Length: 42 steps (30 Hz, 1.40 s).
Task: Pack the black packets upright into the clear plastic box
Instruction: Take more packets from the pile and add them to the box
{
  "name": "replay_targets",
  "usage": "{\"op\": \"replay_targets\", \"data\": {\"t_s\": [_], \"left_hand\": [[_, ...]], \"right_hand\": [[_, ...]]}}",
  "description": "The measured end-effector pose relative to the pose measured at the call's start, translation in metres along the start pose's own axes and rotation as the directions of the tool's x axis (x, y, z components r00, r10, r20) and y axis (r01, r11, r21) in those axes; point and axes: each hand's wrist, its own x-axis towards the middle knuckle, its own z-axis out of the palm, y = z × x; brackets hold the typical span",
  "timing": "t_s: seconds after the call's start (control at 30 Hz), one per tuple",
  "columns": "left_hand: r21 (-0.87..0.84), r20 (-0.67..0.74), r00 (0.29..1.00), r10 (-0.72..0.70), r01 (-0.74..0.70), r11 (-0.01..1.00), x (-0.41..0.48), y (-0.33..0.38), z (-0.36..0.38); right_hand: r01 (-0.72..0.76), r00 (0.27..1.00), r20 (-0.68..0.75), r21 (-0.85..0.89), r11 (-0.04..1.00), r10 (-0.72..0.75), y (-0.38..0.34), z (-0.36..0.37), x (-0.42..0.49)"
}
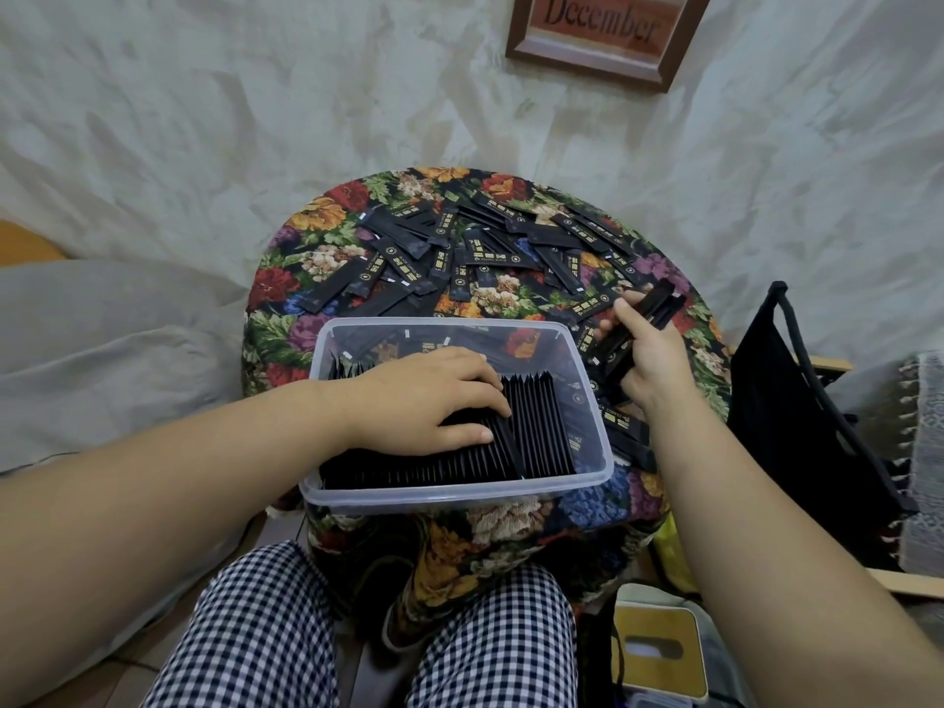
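A clear plastic box (587, 482) stands at the near edge of a round floral table (291, 329). Inside it a row of black packets (541, 426) stands upright on edge. My left hand (424, 401) lies flat on top of that row, fingers straight, pressing the packets toward the left. To the right of the box, my right hand (649, 350) grips a small bundle of black packets (659, 304) above the table. Several loose black packets (459, 252) lie scattered across the far half of the table.
More packets (628, 431) lie between the box and the table's right edge. A black bag (786, 401) hangs at the right. A grey cushion (102, 350) is at the left. My checked trousers (357, 636) are below the table, a small box (659, 646) by my right knee.
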Motion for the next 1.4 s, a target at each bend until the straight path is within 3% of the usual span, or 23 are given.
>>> {"op": "replay_targets", "data": {"t_s": [0.23, 0.4, 0.53, 0.67, 0.8, 1.03, 1.17, 1.4], "left_hand": [[0.008, 0.002, 1.0, -0.001, 0.001, 1.0, 0.0, -0.001, 0.001], [0.008, -0.007, 1.0, 0.012, -0.012, 1.0, 0.0, -0.001, 0.0], [0.025, 0.008, 1.0, 0.012, -0.012, 1.0, 0.001, 0.0, -0.001], [0.048, 0.018, 1.0, 0.016, -0.017, 0.999, 0.002, 0.001, -0.003], [0.064, 0.035, 0.999, 0.009, -0.011, 0.998, 0.003, 0.001, -0.004], [0.102, 0.029, 1.0, 0.001, -0.004, 0.995, 0.002, 0.002, -0.003], [0.096, 0.007, 1.0, 0.018, -0.018, 0.995, 0.002, 0.002, -0.002], [0.05, -0.017, 1.0, -0.003, 0.004, 0.999, 0.0, -0.001, -0.003]], "right_hand": [[0.084, 0.994, 0.088, -0.231, 0.969, -0.065, 0.008, -0.002, -0.007], [0.073, 0.995, 0.081, -0.217, 0.973, -0.056, -0.01, 0.011, -0.013], [-0.018, 0.977, 0.195, -0.324, 0.946, 0.086, -0.045, 0.027, -0.039], [-0.107, 0.904, 0.357, -0.346, 0.932, 0.236, -0.07, 0.04, -0.085], [-0.101, 0.85, 0.378, -0.568, 0.817, 0.368, -0.06, 0.053, -0.116], [-0.026, 0.867, 0.283, -0.796, 0.604, 0.41, -0.027, 0.06, -0.117], [0.059, 0.868, 0.253, -0.907, 0.417, 0.427, -0.028, 0.064, -0.122], [0.037, 0.879, 0.183, -0.947, 0.32, 0.44, -0.027, 0.069, -0.127]]}}
